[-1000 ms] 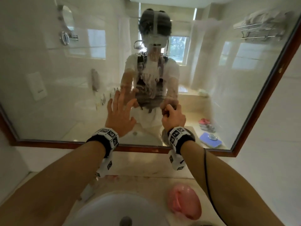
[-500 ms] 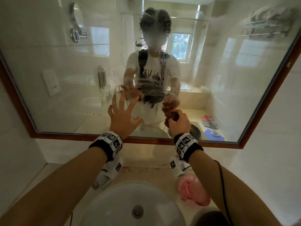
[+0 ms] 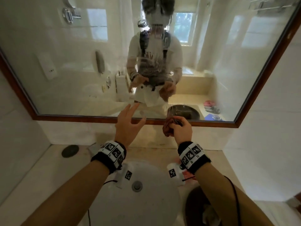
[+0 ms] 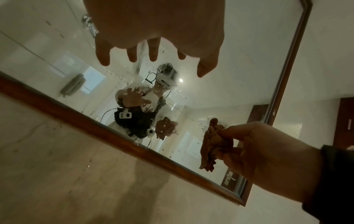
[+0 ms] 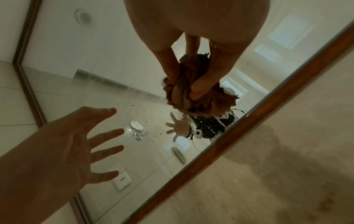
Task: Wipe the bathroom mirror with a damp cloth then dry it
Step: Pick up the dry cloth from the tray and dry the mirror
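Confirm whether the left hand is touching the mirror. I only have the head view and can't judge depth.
Observer: No contact. In the right wrist view the left hand, fingers spread, sits apart from its reflection, with bare mirror showing between them.
Operator: Is the cloth on the glass?
Observer: No. The left wrist view shows a gap between the brown cloth and its reflection.
Operator: What's the grip on it?
Observer: In the right wrist view the right hand holds the cloth bunched, pinched between thumb and fingers.
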Tool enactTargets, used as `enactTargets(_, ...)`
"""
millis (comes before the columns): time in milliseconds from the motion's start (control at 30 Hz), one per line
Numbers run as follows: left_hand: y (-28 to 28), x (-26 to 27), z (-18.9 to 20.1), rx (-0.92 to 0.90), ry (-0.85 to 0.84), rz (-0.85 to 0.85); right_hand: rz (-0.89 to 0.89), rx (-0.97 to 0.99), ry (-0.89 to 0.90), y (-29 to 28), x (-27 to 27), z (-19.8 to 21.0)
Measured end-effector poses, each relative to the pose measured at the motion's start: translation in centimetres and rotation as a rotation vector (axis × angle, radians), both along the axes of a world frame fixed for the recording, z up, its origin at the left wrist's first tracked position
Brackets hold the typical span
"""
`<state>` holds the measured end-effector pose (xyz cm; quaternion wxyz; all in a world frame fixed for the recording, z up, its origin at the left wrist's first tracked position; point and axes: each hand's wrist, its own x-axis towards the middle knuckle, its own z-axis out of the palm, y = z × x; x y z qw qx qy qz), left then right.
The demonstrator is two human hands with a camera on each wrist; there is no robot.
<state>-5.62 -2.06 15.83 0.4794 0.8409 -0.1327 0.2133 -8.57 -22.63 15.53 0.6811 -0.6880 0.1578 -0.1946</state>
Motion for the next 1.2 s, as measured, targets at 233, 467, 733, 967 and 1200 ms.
enactTargets(233,-1.7,-2.5,-3.9,0.006,0.113,-0.009,0.083,0.077,0.037,-2.1,-3.2,-3.0)
enactTargets(467,-3.7,-6.4,-6.5,-0.049,0.259,-0.086,0.129,0.251,0.162,-2.6,-5.4,-6.1)
enactTargets(733,-4.9,-5.7,-9.0,-0.137,0.321,-0.136,0.120,-0.080,0.453,-5.2,-5.0,-10.8)
enactTargets(967,-3.1,-2.7,-11.7,-0.239,0.398,-0.128,0.027,0.248,0.398,-2.5,-4.3,-9.3)
enactTargets(1200,-1.9,0.2,-14.9,-0.326,0.477,-0.081,0.027,0.314,0.529,-0.6,-0.9,-11.5)
